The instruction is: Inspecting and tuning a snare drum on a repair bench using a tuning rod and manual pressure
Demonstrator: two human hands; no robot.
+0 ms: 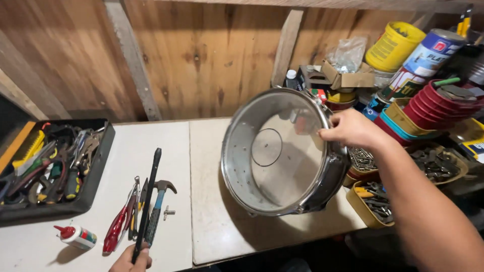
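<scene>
Gripped a tilted snare drum [282,151] at its three-o'clock rim, right hand [350,128] closed.
Left hand [132,261], at seven o'clock, clenched round a black rod [147,204]; shiny chrome shell, clear head, on the white bench [212,236].

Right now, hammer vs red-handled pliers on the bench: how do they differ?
The hammer has a bluish grip and a dark claw head; the red-handled pliers have red grips and slim metal jaws. The hammer lies right of the black rod held in the left hand, the pliers left of it. The hammer looks thicker, the pliers thinner. Both lie flat on the white table, heads pointing away, untouched; the right hand grips the drum shell.
</scene>
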